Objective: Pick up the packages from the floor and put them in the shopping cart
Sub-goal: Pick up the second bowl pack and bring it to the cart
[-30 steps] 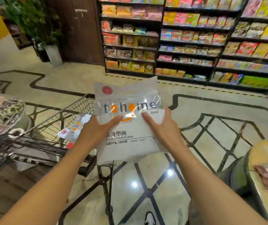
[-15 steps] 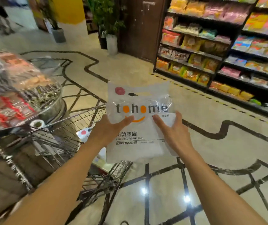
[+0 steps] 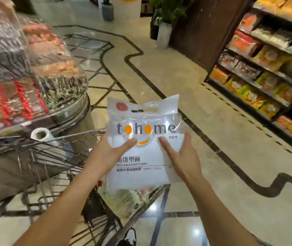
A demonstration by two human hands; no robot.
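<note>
Head view. Shopping cart [image 3: 56, 157], wire mesh, taken as the landmark.

"tohome" plastic-bowl package [image 3: 142, 144]: clear-and-white bag with a cut-out carry handle at the top, held upright in the air above the cart's right-hand corner. Not touching the cart rim.

Left hand [image 3: 109, 153]: grips the package's left edge, thumb across the front just under the orange smile print, fingers [image 3: 106, 139] behind the bag and mostly hidden. Clenched on the package.

Right hand [image 3: 182, 157]: flat against the package's right side, thumb on the front, other fingers wrapped round the right edge. Also grasping the package.

Inside the cart, directly under the held bag: another package [image 3: 129, 201], greenish print, lying in the basket. Details blurred.

Left of the cart and touching its far rim line: round display table [image 3: 78, 107] with a metal wall, piled with wrapped snacks under clear film. A roll of plastic bags [image 3: 40, 134] stands at its near edge, just beyond the cart.

Right of the cart, well apart: store shelves [image 3: 265, 68] stocked with coloured packets. Marble floor [image 3: 177, 82] with dark inlay lines between cart and shelves. Potted plant [image 3: 164, 23] far beyond the cart.
</note>
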